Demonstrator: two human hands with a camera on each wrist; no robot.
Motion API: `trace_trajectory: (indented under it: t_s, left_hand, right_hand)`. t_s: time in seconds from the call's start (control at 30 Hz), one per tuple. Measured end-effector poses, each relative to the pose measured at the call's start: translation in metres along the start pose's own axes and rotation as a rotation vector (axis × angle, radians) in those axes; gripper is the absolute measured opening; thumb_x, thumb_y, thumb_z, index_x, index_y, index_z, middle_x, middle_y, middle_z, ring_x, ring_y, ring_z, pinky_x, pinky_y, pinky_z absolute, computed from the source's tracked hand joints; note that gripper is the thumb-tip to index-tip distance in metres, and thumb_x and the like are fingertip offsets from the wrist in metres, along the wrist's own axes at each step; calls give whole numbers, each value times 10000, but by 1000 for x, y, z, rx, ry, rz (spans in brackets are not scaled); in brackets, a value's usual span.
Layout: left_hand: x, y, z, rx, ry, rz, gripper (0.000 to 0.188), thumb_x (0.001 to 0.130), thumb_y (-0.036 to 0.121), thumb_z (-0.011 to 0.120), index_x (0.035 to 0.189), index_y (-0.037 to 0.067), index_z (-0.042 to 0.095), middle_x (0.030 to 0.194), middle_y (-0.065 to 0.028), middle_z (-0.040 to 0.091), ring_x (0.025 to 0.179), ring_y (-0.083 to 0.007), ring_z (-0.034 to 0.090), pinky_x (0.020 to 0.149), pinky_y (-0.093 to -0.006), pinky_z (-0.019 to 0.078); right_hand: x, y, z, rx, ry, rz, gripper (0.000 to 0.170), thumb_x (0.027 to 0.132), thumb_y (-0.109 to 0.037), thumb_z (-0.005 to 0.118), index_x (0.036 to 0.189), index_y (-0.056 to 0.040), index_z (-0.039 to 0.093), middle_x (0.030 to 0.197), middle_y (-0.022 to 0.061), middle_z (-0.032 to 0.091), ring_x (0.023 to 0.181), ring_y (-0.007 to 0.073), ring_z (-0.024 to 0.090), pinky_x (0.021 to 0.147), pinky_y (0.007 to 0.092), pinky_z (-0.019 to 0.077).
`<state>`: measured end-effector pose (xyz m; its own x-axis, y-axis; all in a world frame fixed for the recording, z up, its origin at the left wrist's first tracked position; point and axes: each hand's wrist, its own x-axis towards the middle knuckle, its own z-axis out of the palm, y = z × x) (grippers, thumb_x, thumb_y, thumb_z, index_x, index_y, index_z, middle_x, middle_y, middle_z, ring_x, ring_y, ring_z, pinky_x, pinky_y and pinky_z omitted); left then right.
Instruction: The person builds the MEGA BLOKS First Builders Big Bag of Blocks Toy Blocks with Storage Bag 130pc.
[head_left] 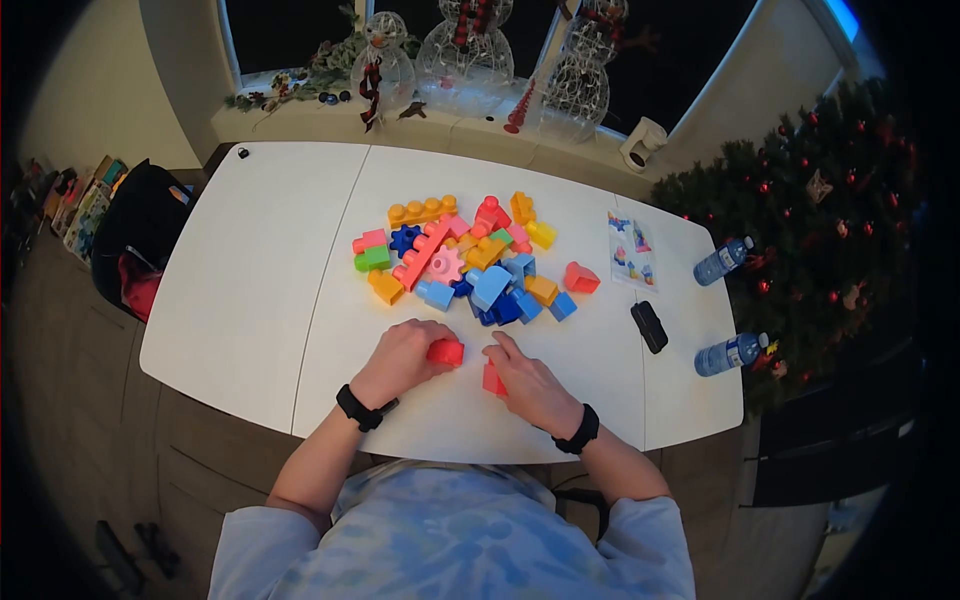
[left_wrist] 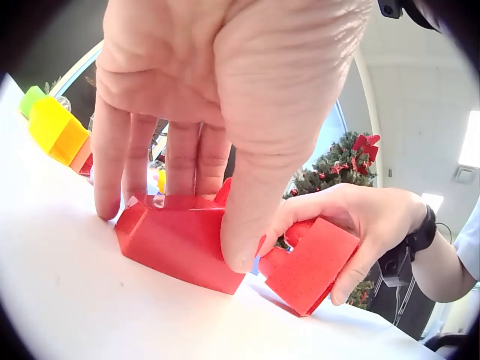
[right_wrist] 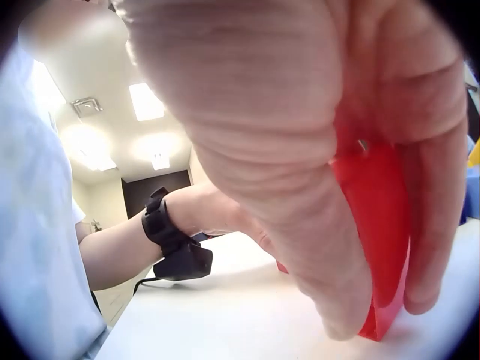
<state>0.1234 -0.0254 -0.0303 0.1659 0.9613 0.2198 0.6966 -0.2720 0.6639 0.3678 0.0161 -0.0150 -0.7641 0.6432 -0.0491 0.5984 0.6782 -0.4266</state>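
Note:
My left hand point(head_left: 405, 357) grips a red toy building block point(head_left: 446, 353) just above the near part of the white table. In the left wrist view, the thumb lies on one side of this block point(left_wrist: 180, 247) and the fingers reach down behind it. A second red building block point(head_left: 493, 379) is in my right hand point(head_left: 530, 385), pinched between thumb and fingers. Its rounded studs face the left hand's block in the left wrist view, with a small gap between the two. The right wrist view shows the right hand's block point(right_wrist: 379, 232) partly hidden by the thumb.
Beyond the hands lies a pile of colourful blocks, among them a light blue block point(head_left: 490, 287) and a pink gear point(head_left: 445, 265). To the right are a picture sheet point(head_left: 632, 250), a black case point(head_left: 649, 327) and two water bottles point(head_left: 722, 262).

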Motion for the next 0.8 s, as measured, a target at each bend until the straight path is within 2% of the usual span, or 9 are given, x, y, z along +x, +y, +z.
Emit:
trace_trajectory:
  t_s: [0.17, 0.23, 0.33, 0.47, 0.57, 0.63, 0.67, 0.73, 0.8]
  left_hand:
    - [-3, 0, -2, -12, -5, 0, 341, 719, 170, 869, 1018, 62, 746, 967, -131, 753, 909, -340, 703, 829, -427, 581]
    - [-5, 1, -2, -27, -3, -13, 352, 714, 171, 871, 1025, 63, 747, 973, -135, 753, 906, -341, 704, 828, -424, 582]
    - [-5, 2, -1, -15, 0, -18, 353, 711, 171, 875, 1022, 63, 746, 974, -134, 754, 910, -339, 704, 830, -424, 582]
    - [-6, 2, -2, -18, 5, -25, 357, 706, 170, 878, 1020, 62, 747, 975, -134, 755, 916, -338, 704, 834, -426, 581]
    - [-7, 2, -1, -21, -11, -38, 359, 706, 172, 879, 1023, 64, 750, 980, -134, 757, 922, -336, 703, 840, -427, 581]
    - [-7, 0, 0, -17, -13, -38, 367, 708, 174, 877, 1037, 67, 753, 984, -137, 757, 922, -338, 702, 844, -427, 581]
    - [-7, 1, 0, -17, -13, -39, 367, 708, 174, 877, 1037, 67, 753, 984, -137, 757, 922, -338, 702, 844, -427, 581]
    - [-7, 3, -1, -27, -7, -38, 371, 714, 175, 874, 1049, 68, 755, 990, -135, 758, 928, -337, 700, 849, -427, 581]
    - [-7, 3, -1, -15, -6, -35, 367, 719, 176, 872, 1051, 69, 757, 994, -134, 759, 933, -336, 699, 851, -427, 580]
  right_hand:
    - [4, -17, -7, -40, -22, 122, 529, 762, 8, 769, 1226, -32, 520, 1485, 265, 447, 962, 421, 708, 826, 475, 604]
    - [6, -16, 0, -303, 201, 44, 423, 783, 9, 750, 1145, 20, 531, 1439, 298, 471, 853, 348, 747, 687, 402, 624]
    - [9, -12, 16, -506, 231, 110, 420, 770, 21, 755, 1122, 30, 526, 1461, 312, 457, 817, 280, 751, 662, 346, 626]
    - [3, -13, 12, -389, 187, 85, 398, 764, 32, 748, 1093, 40, 524, 1482, 336, 427, 789, 260, 746, 659, 327, 628]
    - [1, -22, 3, -393, 157, 57, 349, 776, 12, 733, 1079, 20, 558, 1380, 274, 532, 766, 252, 739, 647, 326, 623]
    - [5, -23, -5, -465, 18, 39, 281, 790, -26, 728, 1044, -7, 609, 1161, 182, 645, 755, 254, 741, 628, 334, 608]
    - [6, -24, -8, -465, 17, 38, 281, 790, -26, 728, 1044, -7, 609, 1161, 182, 645, 755, 254, 741, 628, 334, 608]
    - [9, -24, -12, -450, 26, 28, 212, 801, -52, 723, 999, -35, 650, 973, 117, 669, 768, 262, 733, 619, 356, 590]
    - [16, -20, -6, -442, 60, -6, 212, 792, -66, 741, 986, -40, 659, 970, 113, 674, 829, 263, 723, 641, 365, 587]
